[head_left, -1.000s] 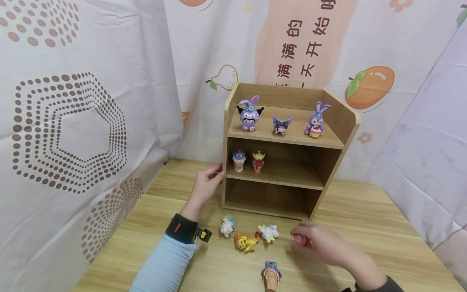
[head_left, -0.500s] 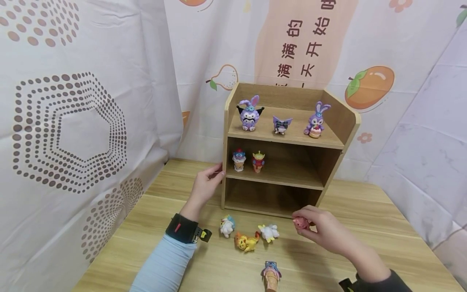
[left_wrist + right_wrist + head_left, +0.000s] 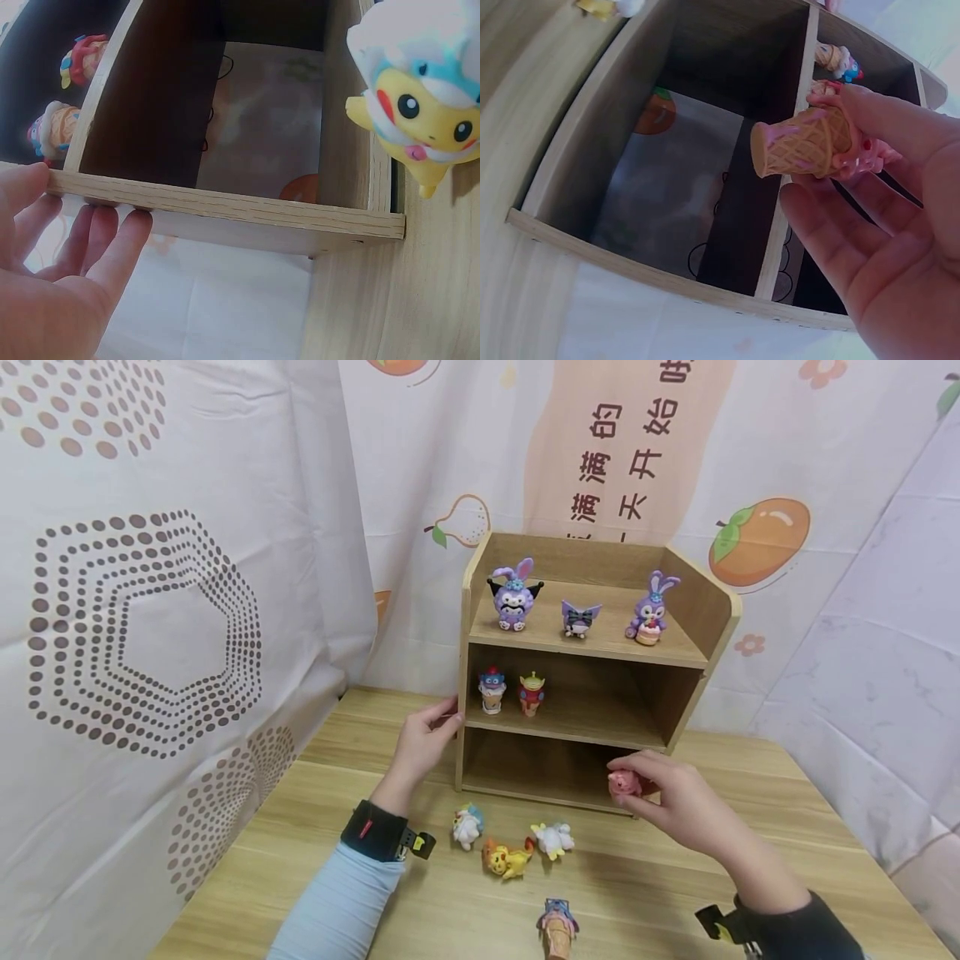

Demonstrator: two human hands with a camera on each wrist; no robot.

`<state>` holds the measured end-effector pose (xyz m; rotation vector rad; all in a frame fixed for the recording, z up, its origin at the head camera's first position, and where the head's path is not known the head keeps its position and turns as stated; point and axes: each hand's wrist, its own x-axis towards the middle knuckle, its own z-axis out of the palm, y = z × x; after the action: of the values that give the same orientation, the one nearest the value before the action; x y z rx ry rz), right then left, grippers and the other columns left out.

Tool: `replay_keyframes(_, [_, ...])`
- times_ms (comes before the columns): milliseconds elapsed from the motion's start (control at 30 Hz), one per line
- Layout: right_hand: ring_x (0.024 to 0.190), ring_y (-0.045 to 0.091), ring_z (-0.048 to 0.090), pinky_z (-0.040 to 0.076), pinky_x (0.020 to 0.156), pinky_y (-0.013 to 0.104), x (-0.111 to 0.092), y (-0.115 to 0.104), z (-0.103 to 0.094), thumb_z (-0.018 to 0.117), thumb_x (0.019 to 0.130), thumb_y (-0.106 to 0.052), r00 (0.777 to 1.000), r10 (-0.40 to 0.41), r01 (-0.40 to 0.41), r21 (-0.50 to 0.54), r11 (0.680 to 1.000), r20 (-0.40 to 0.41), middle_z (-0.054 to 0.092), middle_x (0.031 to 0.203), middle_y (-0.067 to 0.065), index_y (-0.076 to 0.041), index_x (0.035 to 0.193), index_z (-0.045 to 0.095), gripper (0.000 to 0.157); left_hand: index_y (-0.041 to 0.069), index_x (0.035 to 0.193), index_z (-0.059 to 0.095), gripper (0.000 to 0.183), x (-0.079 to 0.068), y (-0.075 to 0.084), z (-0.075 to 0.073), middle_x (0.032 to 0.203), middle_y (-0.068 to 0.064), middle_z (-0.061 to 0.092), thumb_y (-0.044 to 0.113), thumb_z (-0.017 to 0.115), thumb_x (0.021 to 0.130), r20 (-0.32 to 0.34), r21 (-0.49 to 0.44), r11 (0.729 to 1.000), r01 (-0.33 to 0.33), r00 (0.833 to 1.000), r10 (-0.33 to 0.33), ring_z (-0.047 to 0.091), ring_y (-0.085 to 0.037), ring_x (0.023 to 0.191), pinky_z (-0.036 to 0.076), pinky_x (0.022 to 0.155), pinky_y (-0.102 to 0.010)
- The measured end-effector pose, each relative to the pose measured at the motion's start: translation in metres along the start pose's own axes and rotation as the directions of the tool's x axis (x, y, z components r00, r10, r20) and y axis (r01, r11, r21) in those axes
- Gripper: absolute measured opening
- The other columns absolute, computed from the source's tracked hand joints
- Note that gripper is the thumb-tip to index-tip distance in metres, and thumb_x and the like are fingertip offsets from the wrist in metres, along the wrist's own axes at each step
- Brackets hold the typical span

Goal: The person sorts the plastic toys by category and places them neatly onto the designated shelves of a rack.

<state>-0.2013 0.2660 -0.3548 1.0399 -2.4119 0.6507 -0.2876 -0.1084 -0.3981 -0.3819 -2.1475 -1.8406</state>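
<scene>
Head view: pink figurine point(image 3: 624, 783) is pinched by right hand point(image 3: 682, 797); shelf unit point(image 3: 592, 735) is touched by relaxed left hand point(image 3: 422, 740); cone base point(image 3: 791, 146), right wrist view, is best landed flat.

Head view: my right hand point(image 3: 684, 797) conceals part of the shelf point(image 3: 592, 720); facial detail on the pink figurine point(image 3: 624, 783) is too small to read. Right wrist view: the same hand partly obscures that figurine's head and runs off the right edge; a yellow-and-white object point(image 3: 609, 7) is cropped at the top. Left wrist view: my left hand point(image 3: 60, 277) is cropped at the left, the hooded yellow figurine point(image 3: 420, 112) at top and right.
</scene>
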Motion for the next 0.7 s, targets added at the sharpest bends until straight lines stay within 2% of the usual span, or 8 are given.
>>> replay_keyframes(433, [0.08,0.007,0.059,0.056,0.062,0.022,0.019,-0.002,-0.009,0.087,0.079,-0.003,0.995,0.07,-0.07,0.003,0.998,-0.065,0.067,0.102,-0.006,-0.013,0.116,0.072,0.041,0.003,0.138,0.062,0.04,0.0,0.0,0.001,0.132,-0.015,0.066,0.012,0.066,0.1,0.0,0.0,1.0,-0.009,1.0,0.009,0.066,-0.028,0.112,0.06,0.087,-0.031])
replay_keyframes(700, [0.087,0.01,0.063,0.06,0.068,0.02,0.029,-0.002,-0.014,0.087,0.078,0.0,0.992,0.09,-0.085,0.057,0.995,-0.091,0.068,0.103,-0.002,-0.004,0.118,0.07,0.044,0.003,0.138,0.062,0.04,0.0,0.0,0.001,0.131,-0.017,0.066,0.012,0.068,0.099,0.003,-0.014,1.0,-0.011,1.0,0.011,0.066,-0.03,0.111,0.06,0.087,-0.031])
